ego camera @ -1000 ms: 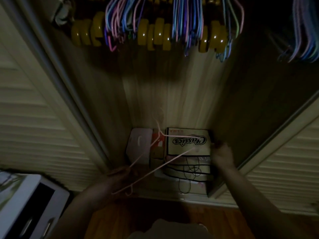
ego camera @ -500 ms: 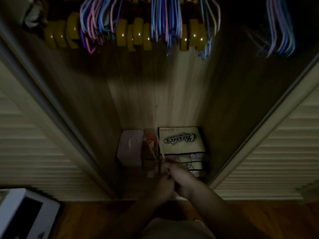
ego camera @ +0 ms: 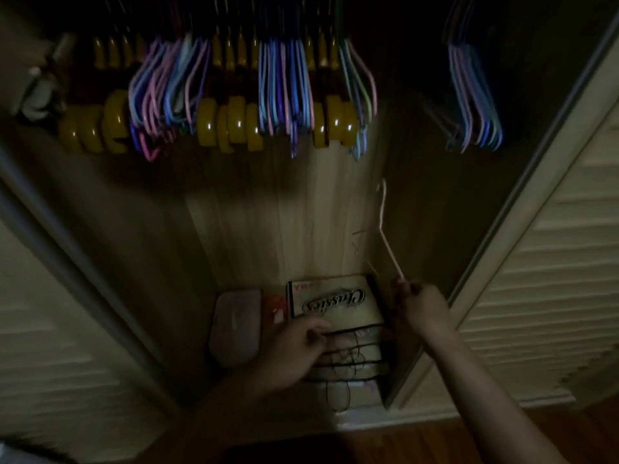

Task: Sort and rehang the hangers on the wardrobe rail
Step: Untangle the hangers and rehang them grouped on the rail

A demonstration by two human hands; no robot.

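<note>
1. Pink hanger stands nearly upright at the right of the open wardrobe, its hooked end uppermost against the pale back panel and its lower end pinched in the curled fingers of the right hand.
2. Left hand reaches onto a pile of black hangers on the wardrobe floor, fingers curled over the top wires; whether it actually grips them I cannot tell in the dim light.
3. Between the pink hanger's tip and the rail overhead lies open, unobstructed back panel.
4. Overhead, bunches of blue, pink and purple hangers hang among thick yellow hangers, and a separate coloured bunch hangs apart to the right.
5. Just right of the right hand runs the edge of the right louvred door; the left louvred door closes in the other side, so the opening narrows toward the floor.
6. On the wardrobe floor, a box lettered "Classics" lies just behind the black pile, with a small red item and a pale container beside it to the left.
7. Wooden flooring shows in front of the wardrobe sill.
</note>
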